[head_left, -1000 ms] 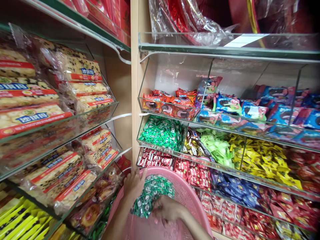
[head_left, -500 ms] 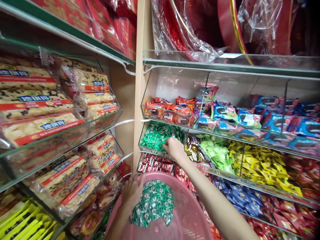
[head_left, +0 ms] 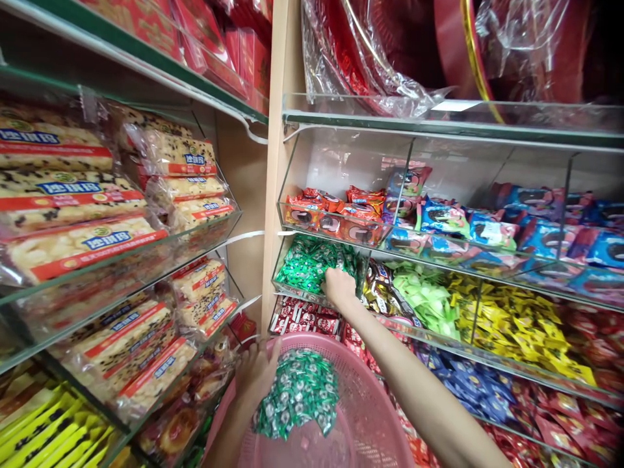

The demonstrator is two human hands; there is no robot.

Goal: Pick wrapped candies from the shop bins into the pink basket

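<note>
Low in the view is a pink plastic basket (head_left: 375,409) with a heap of green-wrapped candies (head_left: 305,390) inside. My left hand (head_left: 256,370) lies over its left rim with the fingers spread. My right hand (head_left: 340,288) is at the front edge of a clear shelf bin that holds more green-wrapped candies (head_left: 307,263). Its fingers are curled closed, and what they hold, if anything, is hidden.
Glass shelves with packaged bars (head_left: 112,240) line the left. Right of the bin are light green candies (head_left: 424,292) and yellow candies (head_left: 517,325). Red and blue packets (head_left: 443,218) sit on the shelf above. A wooden post (head_left: 273,162) divides the shelves.
The view has shifted slightly, so the shelves sit a little farther right. My right hand stays curled at the bin, and my left hand remains on the basket rim.
</note>
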